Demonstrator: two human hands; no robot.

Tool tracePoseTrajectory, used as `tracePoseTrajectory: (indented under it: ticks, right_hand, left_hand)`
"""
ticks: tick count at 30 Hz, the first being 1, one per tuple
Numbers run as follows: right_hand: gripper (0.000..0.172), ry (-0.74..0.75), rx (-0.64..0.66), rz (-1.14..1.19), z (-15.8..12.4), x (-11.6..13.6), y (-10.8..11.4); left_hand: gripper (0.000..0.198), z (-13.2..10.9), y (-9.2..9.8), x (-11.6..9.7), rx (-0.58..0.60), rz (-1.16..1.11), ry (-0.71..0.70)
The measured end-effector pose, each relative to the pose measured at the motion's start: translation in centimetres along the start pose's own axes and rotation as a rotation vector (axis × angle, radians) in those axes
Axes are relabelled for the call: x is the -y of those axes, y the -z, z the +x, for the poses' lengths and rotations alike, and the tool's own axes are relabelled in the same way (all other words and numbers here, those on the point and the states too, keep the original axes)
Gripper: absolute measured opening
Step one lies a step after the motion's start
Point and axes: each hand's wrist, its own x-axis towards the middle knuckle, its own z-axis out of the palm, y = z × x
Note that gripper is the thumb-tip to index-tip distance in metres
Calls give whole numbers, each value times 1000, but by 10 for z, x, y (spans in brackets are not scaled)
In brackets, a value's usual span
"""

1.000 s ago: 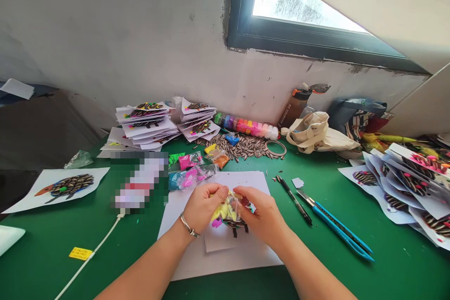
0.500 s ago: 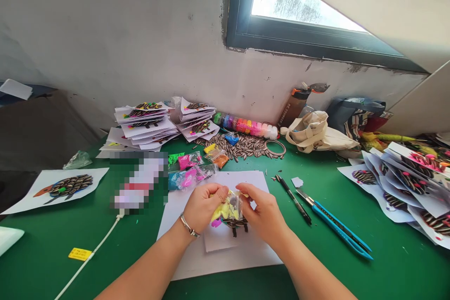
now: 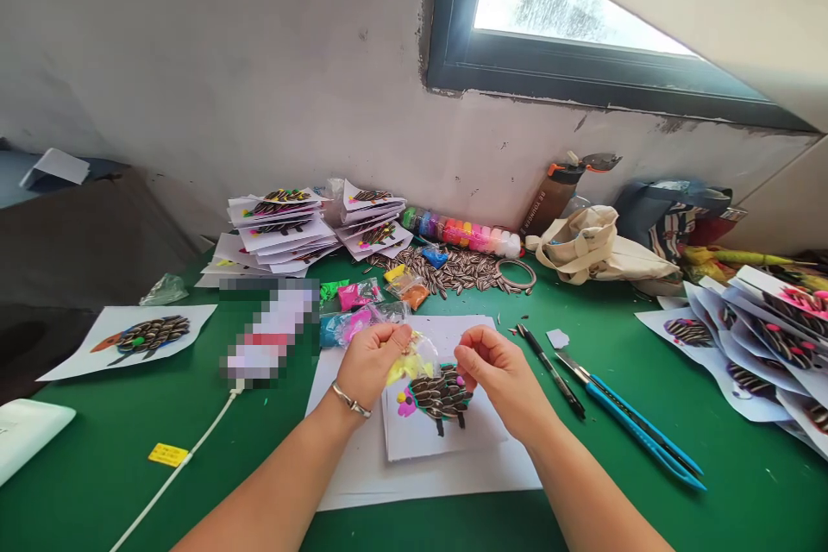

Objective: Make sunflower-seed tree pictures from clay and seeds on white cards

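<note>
A clear plastic bag of yellow clay [image 3: 402, 368] is pinched between the thumb and fingers of my left hand [image 3: 367, 365]. My right hand [image 3: 497, 373] is closed in a pinch just right of the bag, apart from it; whatever its fingertips hold, if anything, is too small to make out. Below both hands lies a card with a sunflower-seed animal [image 3: 435, 397], which has a pink head, a yellow dot, a teal outline and black legs. The card rests on a larger white sheet [image 3: 362, 483].
Behind are small bags of coloured clay [image 3: 359, 295], loose sunflower seeds [image 3: 459, 269] and stacked cards [image 3: 278, 241]. A pen [image 3: 549, 371] and a blue-handled cutter [image 3: 634, 423] lie right. Another seed picture [image 3: 155, 336] and a white cable [image 3: 187, 457] are left.
My right hand has come away from the bag toward the right, leaving the bag in my left hand. More of the seed animal shows. The whole view has shifted slightly.
</note>
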Motion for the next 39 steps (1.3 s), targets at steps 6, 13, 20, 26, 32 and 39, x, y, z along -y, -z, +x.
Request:
tracePoseTrajectory:
  ticks: [6, 13, 20, 26, 32, 39]
  right_hand:
    - [29, -32, -3, -68, 0, 0, -2]
    - [23, 58, -70, -127, -2, 2, 0]
    - [34, 17, -75, -183, -1, 4, 1]
    - [26, 34, -44, -115, -2, 3, 1]
    - [34, 19, -60, -157, -2, 4, 1]
    - [24, 73, -38, -204, -3, 4, 3]
  left_hand:
    - [44, 3, 2, 2, -13, -23, 14]
    - [41, 4, 4, 3, -22, -29, -13]
    - [42, 3, 3, -1, -28, -68, 10]
    - [41, 2, 2, -4, -40, -65, 4]
    - [42, 4, 3, -1, -49, -83, 16]
    - [43, 5, 3, -2, -80, -67, 16]
